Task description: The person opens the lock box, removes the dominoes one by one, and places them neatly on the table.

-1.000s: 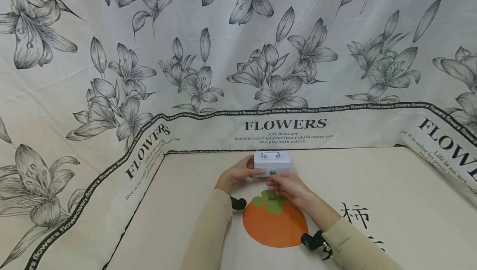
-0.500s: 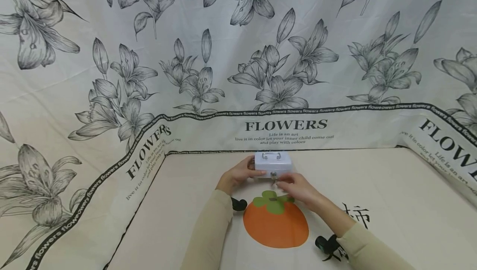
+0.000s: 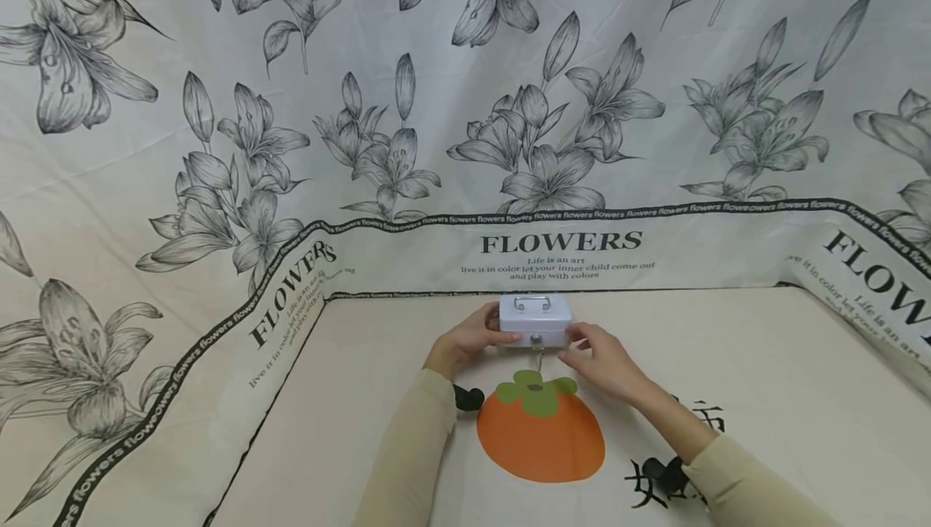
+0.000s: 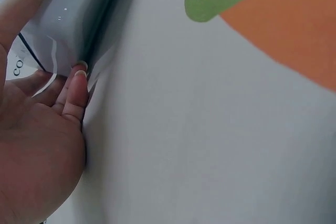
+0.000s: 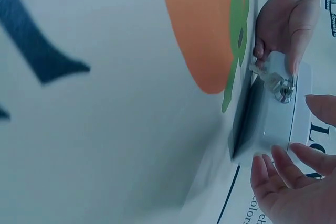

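A small white metal cash box (image 3: 525,320) stands on the table near the back, its lid down and its wire handle on top. From its front lock (image 5: 284,93) a key (image 5: 257,70) sticks out, with something thin hanging below it in the head view. My left hand (image 3: 468,339) holds the box's left end, thumb along the front and fingers at the side; the left wrist view shows fingertips at the bottom edge. At the right end, my right hand (image 3: 605,362) has its fingertips at the box's side and its thumb near the lid, fingers loosely bent.
In front of the box, the pale tablecloth (image 3: 349,430) bears a printed orange persimmon (image 3: 541,438) and black characters (image 3: 646,485). Close behind the box rises a white curtain (image 3: 407,260) with flower prints. Dark wrist straps show beside both sleeves.
My right hand has let go of the key at the lock and moved right to the box's right end. The left hand stays on the box.
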The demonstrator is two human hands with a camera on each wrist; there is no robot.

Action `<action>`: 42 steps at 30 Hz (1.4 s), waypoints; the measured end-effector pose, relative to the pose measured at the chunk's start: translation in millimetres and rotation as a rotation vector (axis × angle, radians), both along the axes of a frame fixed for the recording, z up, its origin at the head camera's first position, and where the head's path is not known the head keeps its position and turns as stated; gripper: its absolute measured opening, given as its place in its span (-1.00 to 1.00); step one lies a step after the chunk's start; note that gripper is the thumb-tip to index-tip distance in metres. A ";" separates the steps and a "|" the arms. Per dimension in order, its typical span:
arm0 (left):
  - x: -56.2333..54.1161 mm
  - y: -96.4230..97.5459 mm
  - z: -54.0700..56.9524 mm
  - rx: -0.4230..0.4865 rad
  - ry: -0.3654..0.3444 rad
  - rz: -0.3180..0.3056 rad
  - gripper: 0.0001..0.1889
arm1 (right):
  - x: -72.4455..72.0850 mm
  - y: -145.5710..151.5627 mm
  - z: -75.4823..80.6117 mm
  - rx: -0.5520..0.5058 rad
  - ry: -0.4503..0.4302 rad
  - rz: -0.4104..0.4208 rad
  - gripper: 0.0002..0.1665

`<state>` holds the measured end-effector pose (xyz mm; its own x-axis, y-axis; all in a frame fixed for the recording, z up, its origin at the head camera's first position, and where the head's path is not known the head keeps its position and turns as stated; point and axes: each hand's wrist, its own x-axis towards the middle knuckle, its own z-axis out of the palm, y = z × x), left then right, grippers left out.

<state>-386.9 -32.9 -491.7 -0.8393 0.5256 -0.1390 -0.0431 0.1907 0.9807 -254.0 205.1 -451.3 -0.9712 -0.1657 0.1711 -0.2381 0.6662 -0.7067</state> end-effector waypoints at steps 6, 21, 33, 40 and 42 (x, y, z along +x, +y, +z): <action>0.7 0.8 -0.1 0.020 -0.004 0.004 -0.10 | -6.4 7.7 0.5 0.047 0.100 0.013 -0.47; 3.2 1.1 -1.0 0.024 0.004 -0.002 -0.05 | -23.4 22.4 3.4 0.045 0.099 0.028 -0.30; 4.7 -1.0 -3.4 0.000 0.022 0.002 -0.02 | -45.0 28.5 -6.6 -0.041 -0.030 0.078 -0.06; 5.8 -0.4 -2.8 -0.003 0.049 -0.023 0.03 | -53.9 28.1 -11.9 -0.082 -0.127 0.093 0.11; 6.4 -0.2 -1.4 -0.016 0.063 -0.027 0.04 | -55.7 27.7 -11.2 -0.095 -0.155 0.105 0.14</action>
